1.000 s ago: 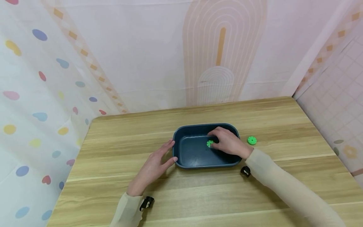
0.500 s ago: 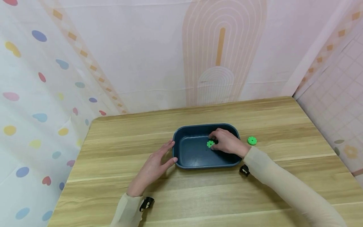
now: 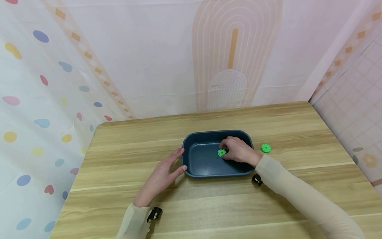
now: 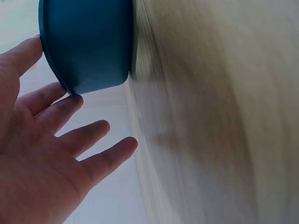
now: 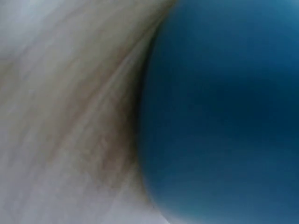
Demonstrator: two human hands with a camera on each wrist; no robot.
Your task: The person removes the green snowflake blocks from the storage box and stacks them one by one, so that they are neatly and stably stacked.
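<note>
A dark blue rectangular tub (image 3: 203,167) with rounded corners stands on the wooden table. My left hand (image 3: 159,174) touches its left end with extended fingertips; in the left wrist view these fingers (image 4: 60,114) are spread, some of them against the tub's rim (image 4: 51,60). Inside the tub, my right hand (image 3: 238,151) pinches a small green notched disc (image 3: 222,152) between thumb and fingers, near the tub floor. Another green notched disc (image 3: 265,148) lies on the table right of the tub. The right wrist view holds only the tub's blurred outer wall (image 5: 219,116) and tabletop.
The wooden table (image 3: 134,142) extends around the tub on all sides. A patterned curtain (image 3: 155,59) hangs behind it and along the left. Each wrist wears a black camera mount (image 3: 154,214) close to the tabletop.
The right hand's fingers have curled in closer around the green disc, and the disc has shifted very slightly. The left hand and the tub have stayed in place.
</note>
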